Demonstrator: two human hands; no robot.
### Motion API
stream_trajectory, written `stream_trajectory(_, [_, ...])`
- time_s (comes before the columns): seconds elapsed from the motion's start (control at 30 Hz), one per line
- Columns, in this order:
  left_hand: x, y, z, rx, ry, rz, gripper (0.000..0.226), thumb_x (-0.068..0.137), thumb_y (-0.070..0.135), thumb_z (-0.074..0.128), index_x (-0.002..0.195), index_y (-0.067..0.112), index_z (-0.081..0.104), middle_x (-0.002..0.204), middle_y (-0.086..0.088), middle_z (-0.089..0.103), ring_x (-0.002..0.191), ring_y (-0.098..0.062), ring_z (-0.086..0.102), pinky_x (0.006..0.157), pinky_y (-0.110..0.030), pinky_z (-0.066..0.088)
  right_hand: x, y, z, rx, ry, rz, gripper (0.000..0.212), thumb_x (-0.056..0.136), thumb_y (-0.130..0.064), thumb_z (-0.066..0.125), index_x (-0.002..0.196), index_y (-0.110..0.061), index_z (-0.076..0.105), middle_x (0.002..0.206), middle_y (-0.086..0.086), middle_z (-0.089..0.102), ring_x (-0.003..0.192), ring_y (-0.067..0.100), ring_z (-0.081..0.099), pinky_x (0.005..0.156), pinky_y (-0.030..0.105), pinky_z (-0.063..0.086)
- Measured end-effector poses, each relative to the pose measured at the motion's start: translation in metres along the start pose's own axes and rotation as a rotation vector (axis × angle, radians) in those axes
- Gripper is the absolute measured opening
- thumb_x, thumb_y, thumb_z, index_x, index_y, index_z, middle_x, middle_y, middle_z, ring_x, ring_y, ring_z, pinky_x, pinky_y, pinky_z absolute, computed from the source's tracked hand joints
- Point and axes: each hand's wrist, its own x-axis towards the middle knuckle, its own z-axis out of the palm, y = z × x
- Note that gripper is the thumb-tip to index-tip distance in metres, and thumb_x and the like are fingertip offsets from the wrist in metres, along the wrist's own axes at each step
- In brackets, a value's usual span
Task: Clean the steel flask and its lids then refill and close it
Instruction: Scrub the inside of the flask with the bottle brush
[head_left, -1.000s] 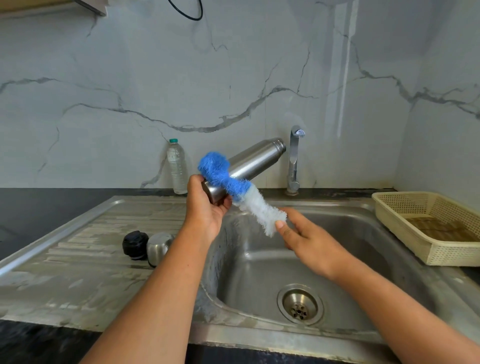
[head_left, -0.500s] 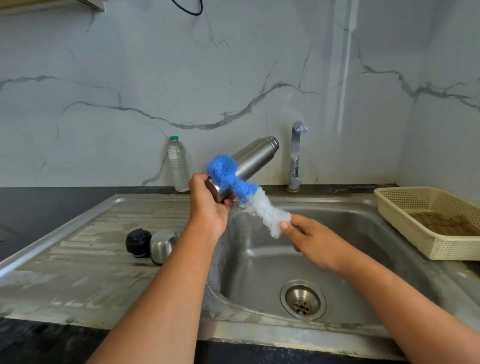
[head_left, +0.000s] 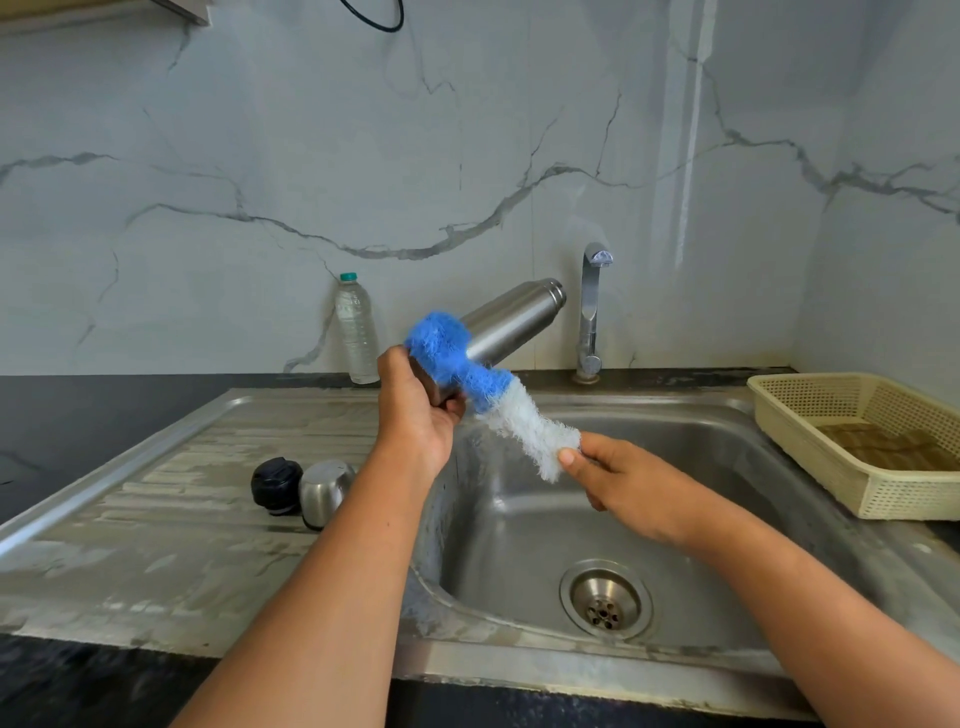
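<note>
Steel cylindrical flask (head_left: 511, 319), mid-frame, tilted over the sink!
Left hand (head_left: 415, 415) curls round its base; right hand (head_left: 623, 478) pinches the blue-and-white fluffy scrubber (head_left: 488, 389) draped across it.

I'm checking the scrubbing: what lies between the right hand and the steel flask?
A blue-and-white scrubber, pinched at its white end by the right hand, its blue end wrapped against the steel flask. The head view shows it.

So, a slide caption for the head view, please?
Left hand grips steel flask at sink; right hand pinches blue-and-white scrubber draped over it.
</note>
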Motion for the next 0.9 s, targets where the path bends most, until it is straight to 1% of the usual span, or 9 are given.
stream_trajectory(0.1, [0.002,0.004,-0.002,-0.015,-0.002,0.023,0.021,0.099,0.034,0.047,0.087,0.021,0.058,0.073,0.003,0.058,0.064,-0.012,0.05,0.052,-0.025,0.038,-0.005,0.006,-0.007,-0.026,-0.025,0.042,0.025,0.106,-0.05,0.04,0.094,-0.038,0.059,0.068,-0.006,0.047,0.052,0.001,0.038,0.061,0.022,0.037])
stream_trajectory(0.2, [-0.003,-0.002,0.003,0.016,-0.009,0.026,0.021,0.101,0.035,0.044,0.095,0.023,0.059,0.083,0.004,0.06,0.071,-0.012,0.056,0.052,-0.022,0.044,0.0,0.0,-0.002,0.003,0.028,0.023,0.018,0.107,-0.046,0.04,0.101,-0.046,0.057,0.058,-0.027,0.054,0.051,-0.01,0.047,0.062,0.016,0.033])
stream_trajectory(0.27, [-0.004,-0.005,0.005,0.022,0.002,0.024,0.018,0.101,0.034,0.044,0.098,0.024,0.059,0.088,0.005,0.062,0.075,-0.013,0.06,0.054,-0.022,0.048,0.003,-0.002,0.005,-0.002,0.078,0.017,0.02,0.107,-0.047,0.04,0.113,-0.043,0.059,0.057,-0.042,0.05,0.057,-0.02,0.049,0.064,0.016,0.033])
stream_trajectory(0.33, [-0.002,-0.004,0.003,0.024,0.025,0.039,0.017,0.1,0.034,0.046,0.1,0.023,0.059,0.094,0.002,0.061,0.076,-0.014,0.061,0.053,-0.021,0.047,0.002,-0.001,0.004,-0.015,0.099,0.014,0.024,0.106,-0.049,0.04,0.119,-0.043,0.06,0.058,-0.045,0.05,0.06,-0.02,0.05,0.065,0.017,0.034])
stream_trajectory(0.4, [0.002,0.0,-0.002,0.038,0.077,0.055,0.021,0.097,0.038,0.046,0.105,0.022,0.059,0.099,-0.001,0.06,0.071,-0.015,0.058,0.046,-0.019,0.043,-0.002,0.001,-0.003,-0.041,0.082,0.026,0.018,0.106,-0.048,0.04,0.114,-0.049,0.057,0.059,-0.046,0.051,0.061,-0.017,0.052,0.065,0.015,0.033])
stream_trajectory(0.5, [0.005,-0.001,-0.006,0.066,0.14,0.078,0.027,0.094,0.042,0.043,0.108,0.023,0.057,0.099,-0.004,0.061,0.06,-0.014,0.055,0.039,-0.017,0.036,-0.004,0.004,-0.005,-0.075,0.087,0.041,0.015,0.106,-0.049,0.041,0.103,-0.052,0.056,0.067,-0.036,0.06,0.068,-0.005,0.055,0.067,0.017,0.038])
stream_trajectory(0.6, [0.003,-0.006,-0.004,0.088,0.187,0.128,0.031,0.095,0.041,0.037,0.109,0.024,0.06,0.104,-0.003,0.065,0.074,-0.018,0.061,0.042,-0.02,0.044,0.003,0.001,0.007,-0.094,0.126,0.023,0.025,0.104,-0.053,0.042,0.121,-0.048,0.06,0.092,-0.016,0.068,0.086,0.003,0.062,0.082,0.031,0.051])
stream_trajectory(0.73, [0.005,-0.003,-0.007,0.085,0.225,0.159,0.029,0.096,0.04,0.036,0.106,0.023,0.057,0.101,-0.001,0.063,0.075,-0.018,0.06,0.051,-0.023,0.045,0.003,-0.002,0.013,-0.098,0.107,-0.002,0.025,0.105,-0.054,0.041,0.116,-0.044,0.06,0.087,-0.008,0.067,0.08,0.011,0.062,0.081,0.038,0.053])
stream_trajectory(0.9, [0.006,-0.006,-0.004,0.114,0.164,0.177,0.025,0.098,0.043,0.037,0.101,0.023,0.053,0.096,0.0,0.056,0.072,-0.016,0.054,0.052,-0.024,0.041,0.001,0.005,0.013,-0.124,0.081,0.023,0.025,0.106,-0.051,0.039,0.109,-0.038,0.06,0.082,-0.005,0.064,0.073,0.011,0.057,0.076,0.037,0.051])
